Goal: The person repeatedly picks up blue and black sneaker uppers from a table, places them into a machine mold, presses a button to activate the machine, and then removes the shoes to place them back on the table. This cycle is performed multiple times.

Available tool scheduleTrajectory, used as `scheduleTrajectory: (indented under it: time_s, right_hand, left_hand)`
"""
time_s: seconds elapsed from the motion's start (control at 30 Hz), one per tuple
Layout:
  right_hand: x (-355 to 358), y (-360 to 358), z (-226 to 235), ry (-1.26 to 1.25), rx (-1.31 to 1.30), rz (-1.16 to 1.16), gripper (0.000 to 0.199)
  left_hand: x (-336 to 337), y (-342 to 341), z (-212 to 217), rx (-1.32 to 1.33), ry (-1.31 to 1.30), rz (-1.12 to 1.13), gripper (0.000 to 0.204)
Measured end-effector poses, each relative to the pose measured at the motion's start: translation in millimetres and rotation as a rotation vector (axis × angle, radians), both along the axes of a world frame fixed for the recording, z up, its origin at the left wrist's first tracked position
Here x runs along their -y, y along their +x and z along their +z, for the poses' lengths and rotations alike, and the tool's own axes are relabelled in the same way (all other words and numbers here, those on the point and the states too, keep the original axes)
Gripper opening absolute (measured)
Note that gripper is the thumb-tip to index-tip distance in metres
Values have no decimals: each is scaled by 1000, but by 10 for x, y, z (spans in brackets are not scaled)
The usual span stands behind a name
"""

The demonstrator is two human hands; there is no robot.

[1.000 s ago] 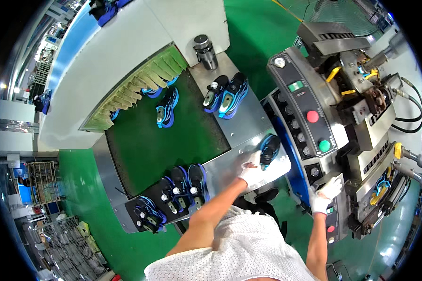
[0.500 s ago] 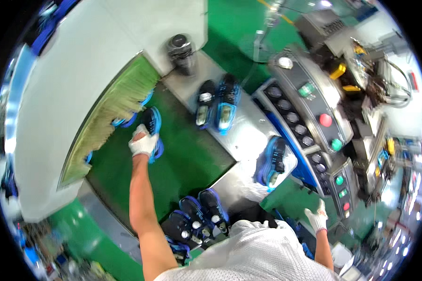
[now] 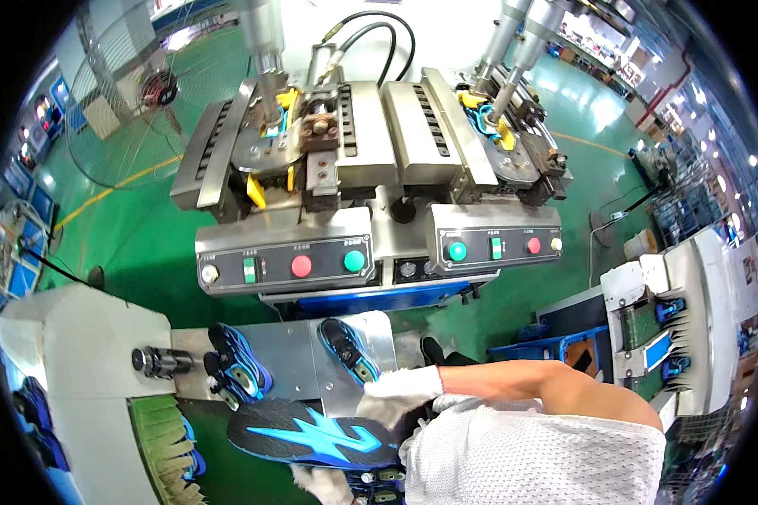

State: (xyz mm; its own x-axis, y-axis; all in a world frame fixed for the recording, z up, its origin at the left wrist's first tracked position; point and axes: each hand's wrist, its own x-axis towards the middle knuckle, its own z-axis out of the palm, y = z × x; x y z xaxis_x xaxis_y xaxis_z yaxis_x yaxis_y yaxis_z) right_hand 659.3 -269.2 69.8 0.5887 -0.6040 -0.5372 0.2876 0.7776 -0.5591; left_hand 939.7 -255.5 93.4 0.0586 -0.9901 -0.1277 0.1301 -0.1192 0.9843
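Observation:
A black and blue sports shoe (image 3: 312,433) is held low in front of me, its black sole with a blue zigzag turned toward the camera. My right hand (image 3: 400,396), in a white glove, closes on the shoe's right end, fingers partly hidden. Below the shoe's near edge is my left hand (image 3: 322,484), also gloved, with its fingers wrapped against the shoe and partly covered by it. On the metal shelf beyond, a single shoe (image 3: 348,349) stands near my right hand. A pair of shoes (image 3: 237,362) stands farther left.
Ahead is a two-station machine with a left control panel (image 3: 286,259), a right control panel (image 3: 497,248) and metal clamps. At left, a white-housed conveyor has a bristle curtain (image 3: 158,446). A dark bottle (image 3: 162,362) lies across the shelf's left end. Blue crates (image 3: 556,349) sit at right.
My view has swung right, from the green conveyor to the machine. The left hand has brought a shoe off the belt, now sole up. My right hand, earlier apart and free, now grips it too.

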Motion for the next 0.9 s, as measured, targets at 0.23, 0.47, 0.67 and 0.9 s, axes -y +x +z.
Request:
scheduleTrajectory:
  time_s: [0.23,0.47,0.67,0.9]
  right_hand:
    - [205,-623,344,-32,458,-403,52]
    - [388,-2220,1033,-287,216,-784,55]
    - [487,-2898,1031,-329,333,-967,72]
    - [-26,-2936,661,-379,112,-1021,94]
  left_hand:
    - [1005,-1084,723,4,-244,-335,65]
    - [1634,-1825,887,232,-312,-309,56]
    - [2076,-2385,1032,315,-214,-264,56]
    - [2451,-2174,887,499,-252,-121,52]
